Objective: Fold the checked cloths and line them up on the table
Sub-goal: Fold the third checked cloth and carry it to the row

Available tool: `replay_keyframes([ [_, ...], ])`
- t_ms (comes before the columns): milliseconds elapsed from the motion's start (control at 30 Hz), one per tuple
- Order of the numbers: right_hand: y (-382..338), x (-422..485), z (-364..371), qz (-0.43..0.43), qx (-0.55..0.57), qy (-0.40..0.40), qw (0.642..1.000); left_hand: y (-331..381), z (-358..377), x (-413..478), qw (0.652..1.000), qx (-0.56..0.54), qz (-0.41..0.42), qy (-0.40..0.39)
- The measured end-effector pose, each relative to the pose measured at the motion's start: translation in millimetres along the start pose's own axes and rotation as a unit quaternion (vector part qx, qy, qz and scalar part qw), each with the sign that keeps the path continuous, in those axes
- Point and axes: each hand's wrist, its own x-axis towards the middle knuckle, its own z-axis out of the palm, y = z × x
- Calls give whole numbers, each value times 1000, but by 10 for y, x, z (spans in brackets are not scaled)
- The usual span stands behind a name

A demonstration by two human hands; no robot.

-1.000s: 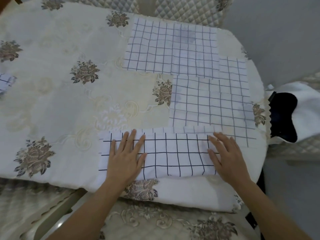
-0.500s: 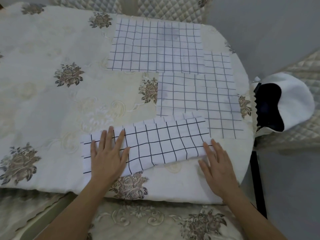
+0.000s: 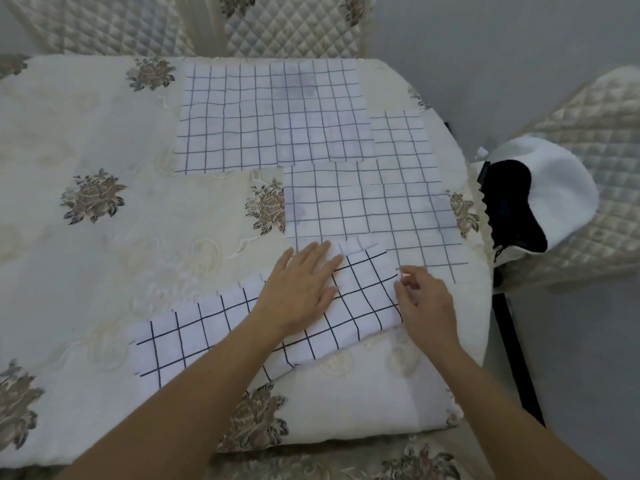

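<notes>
**A:** Nearest the table's edge, the bold-checked strip (image 3: 207, 327) is seen lying aslant on the flowered tablecloth (image 3: 104, 244), left end near, right end farther off.

**B:** It's pinned by the left hand (image 3: 301, 289), which is laid flat on the strip's right half, fingers straight, nothing gripped.

**A:** The right hand (image 3: 427, 306) is set at the strip's right end, fingers bent over the edge. Whether the hem is actually pinched can't be made out.

**B:** A fold across looks to be the step. Both layers should be caught at that end, lifted low and carried leftward, with the flat palm used as the crease line.

**A:** The slant would best be squared first, or the edges won't be matched.

**B:** Just beyond, the strip's far right corner is laid over the near edge of a paler checked cloth (image 3: 367, 209). That one mustn't be dragged along.

**A:** Farther back a second pale cloth (image 3: 270, 112) is spread, and the two are met at a corner. The finished piece could be lined up against them.
</notes>
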Motion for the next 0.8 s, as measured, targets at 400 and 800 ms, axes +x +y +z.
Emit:
replay_keyframes([
  [400,-202,639,182,85,25,-12,996,-91,122,284,999,19,46,-10],
  [800,-357,750,310,-5,7,-5,1000,-87,166,295,999,12,34,18],
])
